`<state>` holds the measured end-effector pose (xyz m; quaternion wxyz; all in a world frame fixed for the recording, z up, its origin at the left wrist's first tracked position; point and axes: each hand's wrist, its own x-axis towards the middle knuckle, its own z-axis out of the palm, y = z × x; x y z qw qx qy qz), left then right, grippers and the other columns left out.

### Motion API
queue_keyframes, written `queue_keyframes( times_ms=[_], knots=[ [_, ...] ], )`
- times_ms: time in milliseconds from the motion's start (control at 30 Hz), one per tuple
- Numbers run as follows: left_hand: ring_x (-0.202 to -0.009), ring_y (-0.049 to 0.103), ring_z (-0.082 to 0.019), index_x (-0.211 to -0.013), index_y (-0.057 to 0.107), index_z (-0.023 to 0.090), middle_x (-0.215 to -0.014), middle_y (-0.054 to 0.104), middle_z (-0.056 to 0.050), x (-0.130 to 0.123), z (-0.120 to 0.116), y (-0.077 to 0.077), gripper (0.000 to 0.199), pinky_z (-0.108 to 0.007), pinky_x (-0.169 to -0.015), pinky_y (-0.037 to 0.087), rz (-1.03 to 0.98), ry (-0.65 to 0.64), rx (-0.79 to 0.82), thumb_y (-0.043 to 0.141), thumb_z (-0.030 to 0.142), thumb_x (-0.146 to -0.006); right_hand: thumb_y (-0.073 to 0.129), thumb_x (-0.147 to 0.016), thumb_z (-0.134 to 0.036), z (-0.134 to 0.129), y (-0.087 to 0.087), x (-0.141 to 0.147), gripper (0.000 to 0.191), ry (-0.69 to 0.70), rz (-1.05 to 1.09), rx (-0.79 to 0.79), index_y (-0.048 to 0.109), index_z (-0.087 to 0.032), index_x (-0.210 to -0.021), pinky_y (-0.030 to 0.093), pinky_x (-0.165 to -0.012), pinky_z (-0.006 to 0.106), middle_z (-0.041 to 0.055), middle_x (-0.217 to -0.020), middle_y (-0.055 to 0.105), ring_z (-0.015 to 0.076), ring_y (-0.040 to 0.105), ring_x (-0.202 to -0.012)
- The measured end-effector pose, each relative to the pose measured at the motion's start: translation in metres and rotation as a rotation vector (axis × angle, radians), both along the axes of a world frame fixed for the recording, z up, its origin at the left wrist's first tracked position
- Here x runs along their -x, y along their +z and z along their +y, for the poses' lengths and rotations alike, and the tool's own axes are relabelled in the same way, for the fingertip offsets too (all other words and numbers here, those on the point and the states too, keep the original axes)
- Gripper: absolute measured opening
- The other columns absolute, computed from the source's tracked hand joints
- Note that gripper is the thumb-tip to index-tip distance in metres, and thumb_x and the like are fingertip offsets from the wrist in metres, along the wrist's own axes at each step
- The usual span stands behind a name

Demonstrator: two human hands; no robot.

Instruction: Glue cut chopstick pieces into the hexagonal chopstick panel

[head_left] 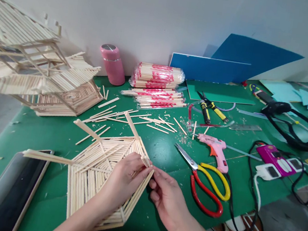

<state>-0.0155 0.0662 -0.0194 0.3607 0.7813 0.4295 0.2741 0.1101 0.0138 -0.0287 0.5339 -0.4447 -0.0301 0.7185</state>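
A hexagonal panel of wooden sticks (87,190) lies in front of me, with short posts of paired sticks (49,157) rising from several corners. My left hand (128,172) reaches over the panel, its fingers closed on a short bundle of wooden sticks (145,161) at the right-hand corner. My right hand (167,195) meets it there from outside the edge, thumb and fingertips pinched at the bundle's lower end. The fingers partly hide this joint. A few loose sticks (98,159) lie across the panel's top.
Scissors (197,166), a pink glue gun (214,150) and a power strip (277,160) with cables lie at right. Loose sticks, chopstick packs (159,76), pliers (210,107) and a pink flask (112,64) stand behind. A stick pavilion (62,77) and a phone (11,187) are left.
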Motion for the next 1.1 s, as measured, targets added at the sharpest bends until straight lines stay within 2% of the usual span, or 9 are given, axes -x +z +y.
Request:
queue_keyframes(
  times_ms=[433,767,967,1100],
  knots=[
    [-0.071,0.06,-0.013,-0.077,0.062,0.02,-0.075,0.063,-0.001,0.001,-0.001,0.002,0.011,-0.024,-0.066,0.047,-0.034,0.025,-0.017,0.052,0.019,-0.08,0.071,-0.061,-0.024,-0.001,0.0,0.0,0.024,-0.014,0.033,0.008,0.07,-0.012,-0.082,0.019,-0.038,0.014,-0.0025,-0.056,0.047,0.0045,0.036,-0.05],
    [-0.072,0.06,-0.012,-0.075,0.062,0.02,-0.076,0.064,0.0,0.001,-0.001,0.01,0.01,-0.022,-0.066,0.047,-0.062,0.053,-0.035,0.053,0.018,-0.079,0.07,-0.063,-0.019,-0.004,0.0,0.003,0.028,-0.076,0.215,0.031,0.068,-0.01,-0.09,0.028,-0.041,0.012,-0.0022,-0.059,0.049,0.0043,0.04,-0.053],
    [-0.07,0.06,-0.013,-0.073,0.061,0.02,-0.076,0.065,0.0,0.001,-0.002,0.007,0.011,-0.023,-0.065,0.047,-0.057,0.056,-0.029,0.052,0.019,-0.079,0.071,-0.06,-0.014,-0.007,0.001,0.003,0.021,-0.123,0.303,0.076,0.068,-0.009,-0.081,0.03,-0.041,0.012,-0.0011,-0.062,0.053,0.0039,0.044,-0.053],
    [-0.069,0.06,-0.012,-0.073,0.061,0.02,-0.076,0.065,0.0,0.0,-0.002,0.005,0.011,-0.022,-0.065,0.048,-0.064,0.061,-0.021,0.052,0.02,-0.08,0.073,-0.058,-0.011,-0.008,0.001,0.004,0.025,-0.161,0.349,0.106,0.068,-0.007,-0.083,0.03,-0.041,0.012,0.0001,-0.063,0.056,0.0039,0.046,-0.054]
  ],
)
